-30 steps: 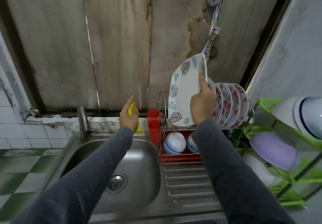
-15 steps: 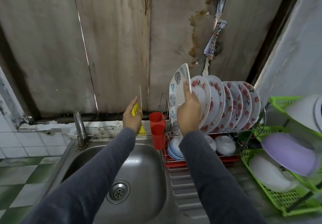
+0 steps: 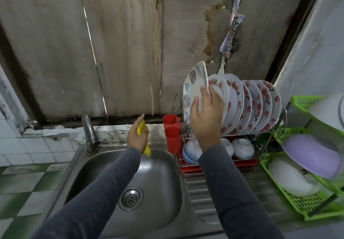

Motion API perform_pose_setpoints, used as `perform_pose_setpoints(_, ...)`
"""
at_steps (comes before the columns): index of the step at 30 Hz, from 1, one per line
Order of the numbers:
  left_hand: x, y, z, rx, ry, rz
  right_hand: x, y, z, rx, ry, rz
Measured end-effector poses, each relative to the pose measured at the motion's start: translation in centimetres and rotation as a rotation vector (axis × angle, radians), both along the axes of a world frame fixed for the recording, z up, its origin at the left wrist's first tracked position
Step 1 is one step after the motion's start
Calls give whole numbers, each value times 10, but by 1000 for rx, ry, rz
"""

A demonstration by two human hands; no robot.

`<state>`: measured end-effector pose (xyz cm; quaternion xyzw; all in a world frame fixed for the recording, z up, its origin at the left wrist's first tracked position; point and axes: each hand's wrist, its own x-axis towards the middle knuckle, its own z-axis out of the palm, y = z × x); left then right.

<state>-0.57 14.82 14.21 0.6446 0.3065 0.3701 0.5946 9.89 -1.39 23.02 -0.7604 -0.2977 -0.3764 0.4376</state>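
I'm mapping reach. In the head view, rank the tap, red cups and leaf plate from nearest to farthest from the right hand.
1. The leaf plate: held by the right hand, above the cups.
2. The red cups: just left of the hand.
3. The tap: farthest, far to the left.

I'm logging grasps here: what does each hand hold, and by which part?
The right hand grips the leaf-print plate by its rim; the left hand clutches a yellow cloth bunched in its fist.
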Motion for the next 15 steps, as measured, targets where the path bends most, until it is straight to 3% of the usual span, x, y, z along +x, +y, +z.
perform_pose_setpoints(3, -21, -12, -3, 38, 14, 9, -20, -6, -2, 14, -55, 91)
perform_pose_setpoints(7, -60, -30, -13, 63, 71, 34, -58, -13, -10, -63, 5, 273)
perform_pose_setpoints(15, -155, -72, -47, 17, 170, 145, -124, -16, -82, -435, 165, 528)
